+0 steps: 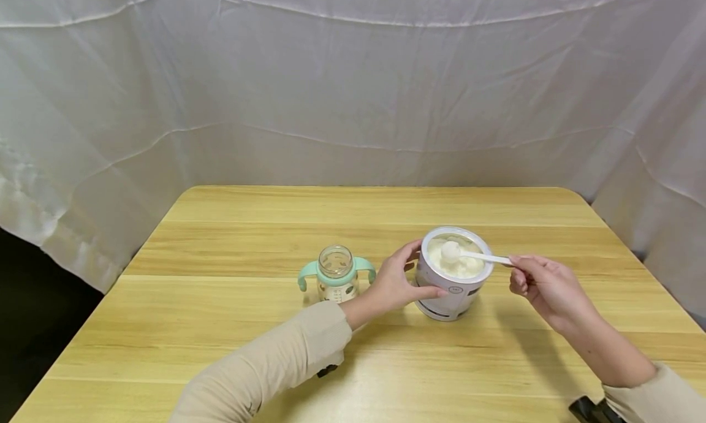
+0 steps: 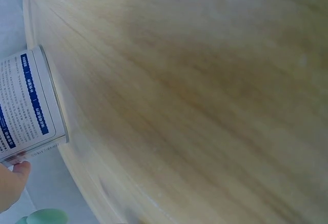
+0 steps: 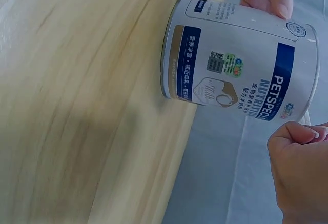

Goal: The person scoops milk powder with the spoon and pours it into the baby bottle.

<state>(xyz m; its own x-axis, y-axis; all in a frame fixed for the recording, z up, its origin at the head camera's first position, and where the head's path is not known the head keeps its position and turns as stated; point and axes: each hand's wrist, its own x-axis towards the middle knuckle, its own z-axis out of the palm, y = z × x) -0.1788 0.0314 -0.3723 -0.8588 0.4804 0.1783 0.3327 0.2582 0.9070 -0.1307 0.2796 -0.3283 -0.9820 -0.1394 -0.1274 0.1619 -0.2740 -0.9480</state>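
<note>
A white can of milk powder point(image 1: 451, 297) stands upright on the table, its top uncovered and pale powder point(image 1: 471, 266) inside. My left hand point(image 1: 393, 283) grips the can's left side, thumb towards the front. Between the thumb and fingers of my right hand point(image 1: 554, 291) is the handle of a white scoop point(image 1: 451, 251). The scoop's bowl, heaped with powder, is over the can's opening; whether it touches the powder below I cannot tell. In the right wrist view, the can point(image 3: 246, 55) shows a blue label, and the right hand point(image 3: 300, 167) is beside its rim.
Left of the can stands a clear baby bottle point(image 1: 336, 291), without a lid, with mint-green handles. My left forearm passes in front of its lower part. Both stand on a wooden table point(image 1: 248, 245), and a pale curtain point(image 1: 353, 92) hangs behind and around it.
</note>
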